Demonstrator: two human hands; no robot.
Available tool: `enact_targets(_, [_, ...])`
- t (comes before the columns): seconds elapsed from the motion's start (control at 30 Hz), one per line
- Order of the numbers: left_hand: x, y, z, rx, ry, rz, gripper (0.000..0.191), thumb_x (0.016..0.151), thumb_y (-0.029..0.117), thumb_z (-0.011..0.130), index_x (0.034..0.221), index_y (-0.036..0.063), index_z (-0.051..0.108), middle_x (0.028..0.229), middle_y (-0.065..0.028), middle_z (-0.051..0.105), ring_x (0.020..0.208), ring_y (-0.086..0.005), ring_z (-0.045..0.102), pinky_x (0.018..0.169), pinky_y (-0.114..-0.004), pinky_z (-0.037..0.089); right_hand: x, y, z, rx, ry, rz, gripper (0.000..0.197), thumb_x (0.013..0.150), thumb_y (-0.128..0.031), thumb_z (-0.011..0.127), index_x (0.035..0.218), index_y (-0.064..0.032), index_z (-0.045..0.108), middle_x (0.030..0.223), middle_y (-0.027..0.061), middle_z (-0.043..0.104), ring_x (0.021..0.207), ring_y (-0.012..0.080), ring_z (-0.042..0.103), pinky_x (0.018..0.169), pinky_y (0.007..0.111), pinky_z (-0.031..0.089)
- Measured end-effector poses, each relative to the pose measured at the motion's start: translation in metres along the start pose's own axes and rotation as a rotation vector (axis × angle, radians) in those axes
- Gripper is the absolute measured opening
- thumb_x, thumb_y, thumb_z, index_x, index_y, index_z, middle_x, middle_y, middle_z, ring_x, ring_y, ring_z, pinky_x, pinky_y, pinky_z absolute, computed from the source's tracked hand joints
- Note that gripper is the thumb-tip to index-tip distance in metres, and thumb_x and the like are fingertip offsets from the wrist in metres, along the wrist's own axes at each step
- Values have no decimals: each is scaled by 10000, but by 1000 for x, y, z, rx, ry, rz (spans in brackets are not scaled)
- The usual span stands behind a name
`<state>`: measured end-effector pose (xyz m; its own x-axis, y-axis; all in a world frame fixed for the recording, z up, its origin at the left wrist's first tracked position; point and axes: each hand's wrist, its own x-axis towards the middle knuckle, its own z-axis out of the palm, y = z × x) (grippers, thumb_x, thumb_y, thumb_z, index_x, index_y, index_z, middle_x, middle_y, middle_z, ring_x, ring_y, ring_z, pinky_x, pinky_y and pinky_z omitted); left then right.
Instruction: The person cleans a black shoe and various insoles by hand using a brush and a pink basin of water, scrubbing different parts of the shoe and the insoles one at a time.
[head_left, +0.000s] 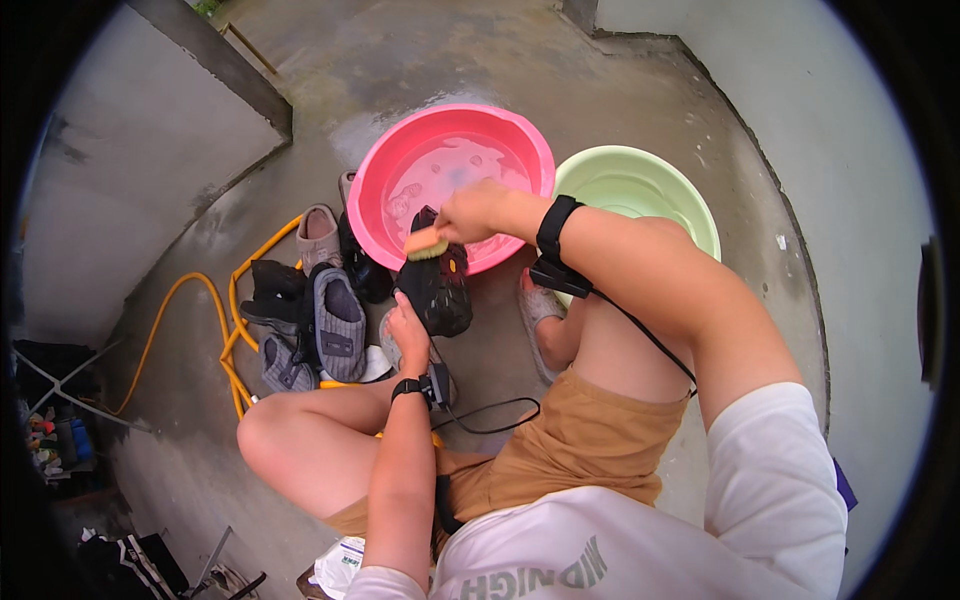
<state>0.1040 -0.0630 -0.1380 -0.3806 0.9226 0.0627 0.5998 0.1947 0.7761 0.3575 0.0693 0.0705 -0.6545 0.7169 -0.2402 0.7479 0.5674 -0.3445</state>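
My right hand (472, 212) grips a scrub brush (426, 243) with an orange back and pale bristles. Its bristles rest on or just over a black shoe (439, 296), which looks wet and shiny. My left hand (407, 328) holds that shoe by its near left side; the fingers are partly hidden behind it. The shoe is tilted against the near rim of a pink basin (362, 217), with its upper part over the basin. Water with some suds (480, 154) lies in the basin.
A light green basin (709, 202) with water stands to the right. Slippers (340, 322) and dark shoes (274, 292) lie at left beside a yellow hose (232, 330). Cables run from both wrist-worn devices (559, 274). Walls (180, 112) flank the wet concrete floor (525, 60).
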Motion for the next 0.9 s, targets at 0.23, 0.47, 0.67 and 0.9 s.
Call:
enact_targets(0.23, [-7, 18, -10, 42, -206, 17, 578, 1071, 463, 453, 922, -22, 731, 868, -326, 657, 867, -490, 612, 858, -539, 443, -12, 5, -6, 79, -21, -20, 337, 902, -383, 620, 1129, -209, 798, 1058, 112, 772, 1011, 329, 724, 906, 462, 565])
enact_targets(0.47, [-13, 42, -5, 23, -265, 137, 462, 1019, 452, 555, 949, 41, 753, 822, -292, 647, 895, -476, 595, 853, -580, 399, -7, 25, 2, -190, 77, 197, 316, 951, -375, 605, 1178, -232, 771, 1037, 119, 767, 962, 331, 729, 822, 485, 585])
enact_targets(0.67, [-6, 23, -14, 129, -141, 202, 409, 972, 452, 620, 920, 73, 766, 742, -278, 639, 783, -488, 611, 755, -570, 441, -6, 10, 2, -59, 61, 27, 317, 968, -357, 564, 1181, -230, 761, 1003, 130, 765, 927, 344, 732, 814, 489, 586])
enact_targets(0.9, [-9, 48, -13, 118, -198, 234, 379, 949, 435, 652, 922, 78, 776, 684, -265, 628, 693, -475, 622, 682, -547, 458, -19, 32, 9, -60, 112, 28, 344, 970, -382, 560, 1221, -250, 754, 983, 133, 768, 902, 358, 732, 810, 487, 584])
